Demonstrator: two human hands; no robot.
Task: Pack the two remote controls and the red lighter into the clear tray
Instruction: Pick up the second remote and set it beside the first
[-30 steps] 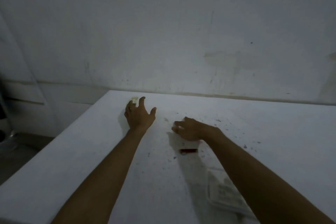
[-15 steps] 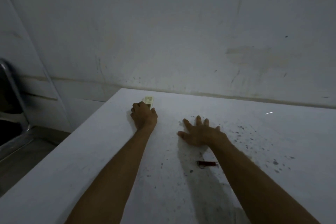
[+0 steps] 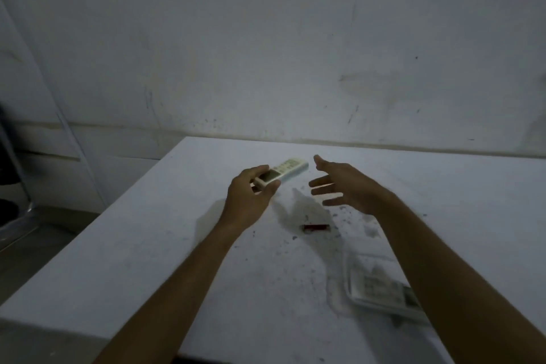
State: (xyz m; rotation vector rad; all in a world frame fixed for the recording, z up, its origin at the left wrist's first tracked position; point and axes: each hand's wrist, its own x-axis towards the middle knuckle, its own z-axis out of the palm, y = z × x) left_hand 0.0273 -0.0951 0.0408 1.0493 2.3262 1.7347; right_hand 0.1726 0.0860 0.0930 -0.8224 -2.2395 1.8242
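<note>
left hand (image 3: 251, 195) grip holding remote (image 3: 282, 171) | right hand (image 3: 345, 186) spread wide | lighter (image 3: 316, 227) between | tray (image 3: 381, 287) under right forearm

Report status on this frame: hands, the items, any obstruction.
Left hand shut on white remote, lifted. Right hand open, empty. Red lighter on table; clear tray holds another remote, part-hidden by right forearm. Path clear.
</note>
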